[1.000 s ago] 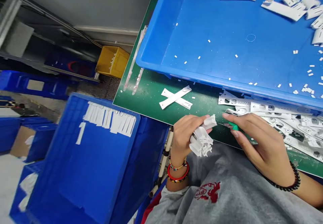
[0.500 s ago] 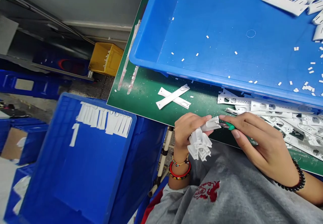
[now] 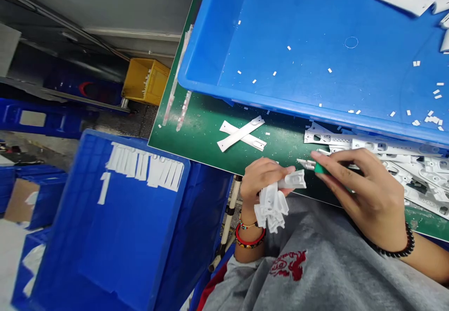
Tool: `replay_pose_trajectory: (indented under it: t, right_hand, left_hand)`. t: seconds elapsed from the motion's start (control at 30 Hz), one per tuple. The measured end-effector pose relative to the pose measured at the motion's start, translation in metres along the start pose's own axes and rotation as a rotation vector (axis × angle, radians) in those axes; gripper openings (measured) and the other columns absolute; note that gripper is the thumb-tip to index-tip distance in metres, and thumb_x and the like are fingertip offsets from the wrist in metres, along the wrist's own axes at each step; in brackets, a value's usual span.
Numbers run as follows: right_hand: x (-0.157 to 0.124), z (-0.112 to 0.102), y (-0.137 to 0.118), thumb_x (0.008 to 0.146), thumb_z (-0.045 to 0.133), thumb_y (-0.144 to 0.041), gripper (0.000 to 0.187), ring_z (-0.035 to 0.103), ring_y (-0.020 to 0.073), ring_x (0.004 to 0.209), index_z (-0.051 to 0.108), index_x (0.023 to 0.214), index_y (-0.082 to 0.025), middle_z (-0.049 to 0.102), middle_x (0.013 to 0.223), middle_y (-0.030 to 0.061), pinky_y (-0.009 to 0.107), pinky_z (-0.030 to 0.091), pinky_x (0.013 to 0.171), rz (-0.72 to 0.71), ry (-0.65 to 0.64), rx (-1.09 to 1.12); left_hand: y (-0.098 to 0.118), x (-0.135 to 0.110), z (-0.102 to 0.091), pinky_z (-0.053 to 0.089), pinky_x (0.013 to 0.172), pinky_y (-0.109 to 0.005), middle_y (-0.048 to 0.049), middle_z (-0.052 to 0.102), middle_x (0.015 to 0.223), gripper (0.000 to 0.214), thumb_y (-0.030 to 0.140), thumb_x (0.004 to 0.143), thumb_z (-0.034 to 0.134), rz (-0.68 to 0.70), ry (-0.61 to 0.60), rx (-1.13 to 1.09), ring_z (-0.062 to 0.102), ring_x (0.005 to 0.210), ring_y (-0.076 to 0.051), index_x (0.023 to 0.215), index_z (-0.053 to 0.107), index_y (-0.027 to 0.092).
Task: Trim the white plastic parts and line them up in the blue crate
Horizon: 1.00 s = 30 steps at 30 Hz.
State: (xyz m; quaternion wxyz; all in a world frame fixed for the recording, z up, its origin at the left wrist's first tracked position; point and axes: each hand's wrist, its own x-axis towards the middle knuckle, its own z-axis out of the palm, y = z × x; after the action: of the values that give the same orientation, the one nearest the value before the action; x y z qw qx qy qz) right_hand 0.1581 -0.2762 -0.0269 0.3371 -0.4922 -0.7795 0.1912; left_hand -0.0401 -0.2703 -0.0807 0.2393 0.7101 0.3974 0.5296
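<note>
My left hand is closed round a bundle of white plastic strips, whose ends stick out below the fist and to the right. My right hand pinches a small green-handled knife, its metal blade pointing left just above the top strip's end. Both hands hover at the near edge of the green table, over my grey shirt.
A big blue tray holds a few white parts and small chips. Two crossed white strips lie on the table. A pile of white parts sits to the right. A blue crate with strips and a yellow bin stand left.
The right hand lifted the knife slightly up off the strip's end. The left hand tilted the bundle down a little.
</note>
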Motion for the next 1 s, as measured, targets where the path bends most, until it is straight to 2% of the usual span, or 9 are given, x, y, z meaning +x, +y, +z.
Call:
replay_pose_trajectory:
  t: [0.1, 0.23, 0.3, 0.4, 0.5, 0.6, 0.7, 0.83, 1.0]
  right_hand:
    - [0.0, -0.001, -0.002, 0.095, 0.058, -0.013, 0.041, 0.064, 0.0194, 0.086, 0.062, 0.133, -0.027, 0.066, 0.097, 0.0068, 0.033, 0.052, 0.073, 0.034, 0.026, 0.008]
    - [-0.003, -0.007, -0.008, 0.096, 0.056, -0.015, 0.038, 0.064, 0.0168, 0.08, 0.062, 0.133, -0.023, 0.067, 0.095, 0.0064, 0.029, 0.052, 0.067, 0.044, -0.055, 0.155]
    - [-0.003, -0.008, -0.007, 0.097, 0.056, -0.015, 0.036, 0.064, 0.0173, 0.081, 0.063, 0.131, -0.022, 0.067, 0.095, 0.007, 0.029, 0.052, 0.068, 0.026, -0.074, 0.13]
    - [-0.003, -0.005, -0.003, 0.097, 0.055, -0.016, 0.034, 0.065, 0.0196, 0.084, 0.063, 0.13, -0.022, 0.067, 0.095, 0.0077, 0.032, 0.052, 0.072, 0.05, -0.068, 0.024]
    - [-0.002, -0.004, -0.003, 0.099, 0.05, -0.016, 0.032, 0.066, 0.0184, 0.078, 0.06, 0.13, -0.02, 0.067, 0.089, 0.0061, 0.03, 0.052, 0.068, 0.072, -0.067, 0.011]
    - [0.001, -0.004, -0.009, 0.1, 0.039, -0.014, 0.024, 0.064, 0.0146, 0.068, 0.058, 0.113, -0.019, 0.067, 0.082, 0.004, 0.025, 0.049, 0.061, 0.054, -0.09, 0.069]
    - [0.004, -0.003, -0.014, 0.102, 0.032, -0.021, 0.024, 0.058, 0.0127, 0.059, 0.054, 0.095, -0.019, 0.062, 0.073, 0.0023, 0.024, 0.044, 0.055, -0.016, -0.098, 0.073]
    - [0.006, 0.0, -0.015, 0.103, 0.038, -0.035, 0.032, 0.046, 0.0104, 0.049, 0.054, 0.08, -0.02, 0.051, 0.061, -0.0015, 0.024, 0.033, 0.048, -0.044, -0.09, -0.036]
    - [0.007, 0.002, -0.013, 0.102, 0.042, -0.034, 0.036, 0.044, 0.0095, 0.048, 0.053, 0.071, -0.02, 0.05, 0.059, -0.0018, 0.023, 0.029, 0.048, -0.057, -0.074, -0.096]
  left_hand:
    - [0.0, -0.001, 0.002, 0.053, 0.059, -0.03, 0.0006, 0.073, 0.077, 0.022, 0.039, 0.092, 0.065, -0.015, 0.022, -0.035, 0.064, 0.063, -0.014, 0.108, 0.068, 0.025]
    - [-0.002, 0.001, 0.004, 0.054, 0.059, -0.031, 0.0007, 0.074, 0.078, 0.02, 0.04, 0.09, 0.067, 0.024, 0.044, 0.013, 0.064, 0.061, -0.014, 0.103, 0.068, 0.024]
    - [-0.002, 0.001, 0.003, 0.054, 0.057, -0.031, 0.0002, 0.074, 0.078, 0.02, 0.04, 0.09, 0.067, 0.039, 0.037, 0.023, 0.064, 0.061, -0.015, 0.103, 0.068, 0.025]
    - [0.0, -0.001, 0.002, 0.055, 0.057, -0.033, 0.0005, 0.073, 0.076, 0.021, 0.043, 0.092, 0.065, -0.009, 0.038, 0.024, 0.065, 0.061, -0.016, 0.105, 0.068, 0.027]
    - [0.001, -0.002, 0.002, 0.055, 0.057, -0.034, 0.0, 0.072, 0.075, 0.021, 0.042, 0.092, 0.064, -0.026, 0.034, 0.008, 0.064, 0.06, -0.016, 0.108, 0.069, 0.028]
    - [0.0, 0.0, 0.001, 0.053, 0.056, -0.034, -0.001, 0.072, 0.075, 0.022, 0.036, 0.091, 0.066, 0.008, 0.018, -0.005, 0.063, 0.06, -0.017, 0.111, 0.069, 0.028]
    - [-0.003, 0.002, 0.002, 0.052, 0.056, -0.032, -0.0006, 0.071, 0.075, 0.027, 0.034, 0.09, 0.067, 0.044, -0.002, -0.014, 0.063, 0.061, -0.016, 0.116, 0.069, 0.027]
    - [-0.006, 0.002, 0.002, 0.049, 0.054, -0.031, 0.0008, 0.069, 0.072, 0.027, 0.036, 0.09, 0.067, 0.073, 0.008, -0.018, 0.06, 0.058, -0.014, 0.115, 0.07, 0.025]
    - [-0.007, 0.002, 0.002, 0.052, 0.056, -0.031, -0.0002, 0.07, 0.074, 0.029, 0.038, 0.091, 0.066, 0.083, -0.032, -0.01, 0.061, 0.058, -0.014, 0.117, 0.069, 0.025]
